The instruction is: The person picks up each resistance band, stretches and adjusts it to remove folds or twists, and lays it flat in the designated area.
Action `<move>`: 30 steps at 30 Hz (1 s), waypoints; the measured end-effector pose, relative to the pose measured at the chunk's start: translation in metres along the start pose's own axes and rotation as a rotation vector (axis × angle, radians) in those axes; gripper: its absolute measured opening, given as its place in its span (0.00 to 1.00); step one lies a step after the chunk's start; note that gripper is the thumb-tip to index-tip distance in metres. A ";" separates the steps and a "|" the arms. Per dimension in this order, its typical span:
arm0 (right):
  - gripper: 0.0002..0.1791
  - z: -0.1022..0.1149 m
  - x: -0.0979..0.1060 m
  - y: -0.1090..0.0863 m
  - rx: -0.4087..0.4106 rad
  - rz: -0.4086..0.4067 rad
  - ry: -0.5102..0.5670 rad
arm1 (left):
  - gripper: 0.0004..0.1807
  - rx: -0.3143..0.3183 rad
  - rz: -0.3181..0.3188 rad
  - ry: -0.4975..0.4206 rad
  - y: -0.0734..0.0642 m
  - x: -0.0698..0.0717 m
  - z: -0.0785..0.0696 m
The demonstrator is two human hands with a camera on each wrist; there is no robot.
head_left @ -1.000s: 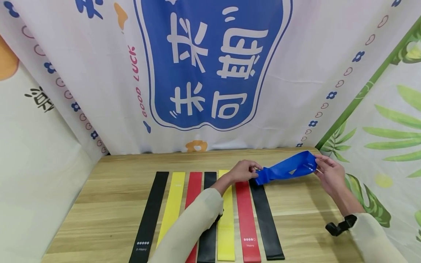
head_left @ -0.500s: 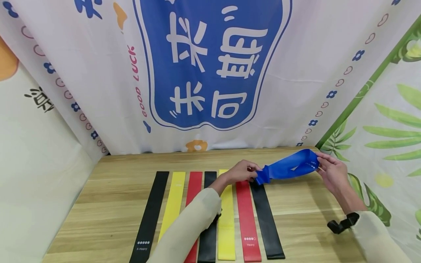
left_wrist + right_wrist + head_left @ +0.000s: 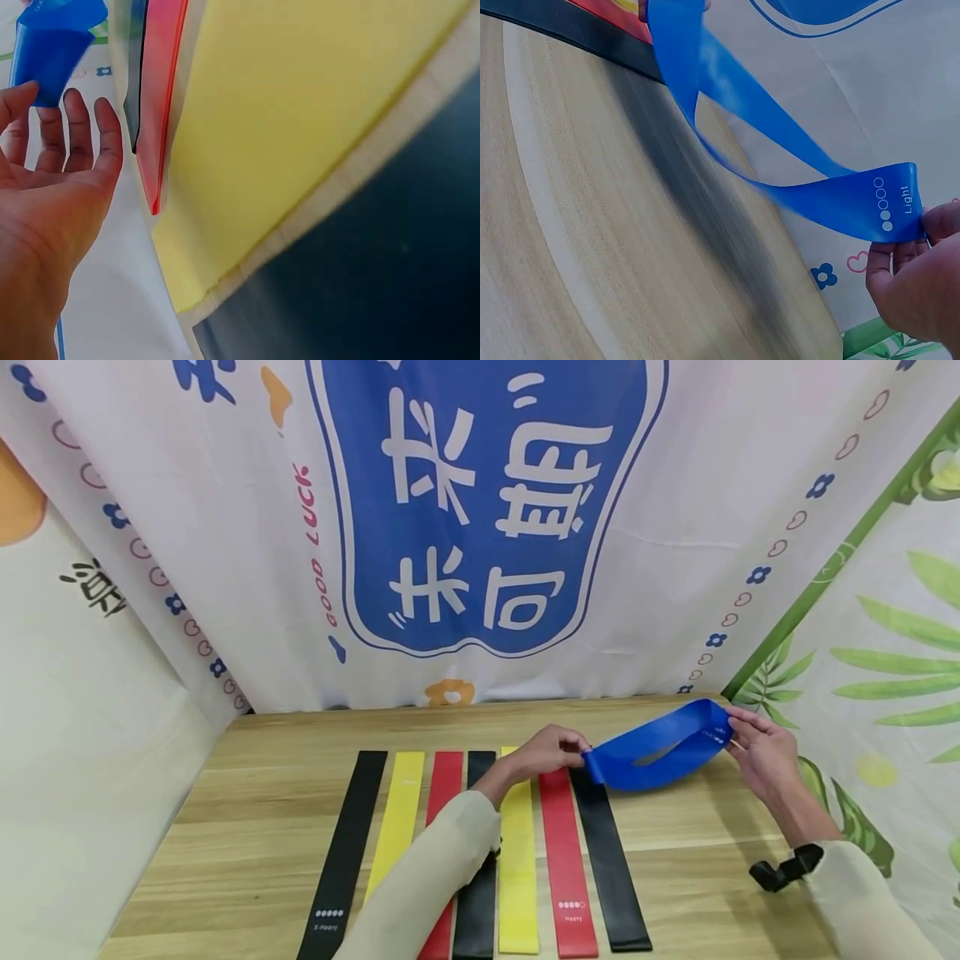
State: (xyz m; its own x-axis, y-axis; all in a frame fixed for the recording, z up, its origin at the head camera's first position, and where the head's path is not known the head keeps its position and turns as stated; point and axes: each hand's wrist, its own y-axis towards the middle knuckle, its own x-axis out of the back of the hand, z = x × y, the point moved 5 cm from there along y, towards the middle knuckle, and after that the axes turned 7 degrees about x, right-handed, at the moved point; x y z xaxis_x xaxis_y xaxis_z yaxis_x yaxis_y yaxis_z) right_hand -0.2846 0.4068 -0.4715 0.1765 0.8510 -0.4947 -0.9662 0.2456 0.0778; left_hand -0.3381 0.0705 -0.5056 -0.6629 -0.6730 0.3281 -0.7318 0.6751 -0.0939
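A blue loop resistance band (image 3: 660,747), printed "Light" at its right end, is stretched open between both hands above the table's back right part. My left hand (image 3: 546,750) pinches its left end between thumb and fingertips, over the far ends of the red and black bands. At the other end my right hand (image 3: 767,752) pinches the printed part, as the right wrist view shows with the thumb on the band's edge. In the left wrist view the blue band (image 3: 49,60) hangs from thumb and forefinger, with the other fingers partly extended.
Several flat bands lie side by side on the wooden table (image 3: 225,827): a black band (image 3: 337,852) leftmost, then yellow, red, black, yellow, a red band (image 3: 566,868) and a black band (image 3: 611,868). My left sleeve covers parts of the middle ones. A printed curtain (image 3: 660,610) hangs behind.
The blue band's left end, bunched and folded before, is now spread, and the loop has opened wider. My right hand has shifted slightly to the right.
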 end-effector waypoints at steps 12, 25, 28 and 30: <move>0.15 0.002 0.004 0.003 0.002 0.013 0.033 | 0.18 0.010 -0.045 0.081 -0.004 0.001 -0.002; 0.19 0.001 -0.001 0.002 0.008 0.105 -0.034 | 0.20 0.133 -0.246 0.112 -0.006 0.008 0.001; 0.19 0.000 -0.003 0.003 0.010 0.131 -0.028 | 0.18 0.108 -0.259 0.097 -0.006 0.008 0.001; 0.20 0.000 -0.004 0.003 0.015 0.137 -0.027 | 0.16 0.100 -0.269 0.089 -0.006 0.009 0.002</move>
State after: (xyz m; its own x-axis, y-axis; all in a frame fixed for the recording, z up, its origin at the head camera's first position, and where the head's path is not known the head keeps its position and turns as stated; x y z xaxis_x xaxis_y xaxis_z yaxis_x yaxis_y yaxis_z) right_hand -0.2882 0.4039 -0.4691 0.0486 0.8891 -0.4551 -0.9787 0.1334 0.1560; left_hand -0.3396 0.0599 -0.5035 -0.4293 -0.7916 0.4347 -0.8943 0.4398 -0.0824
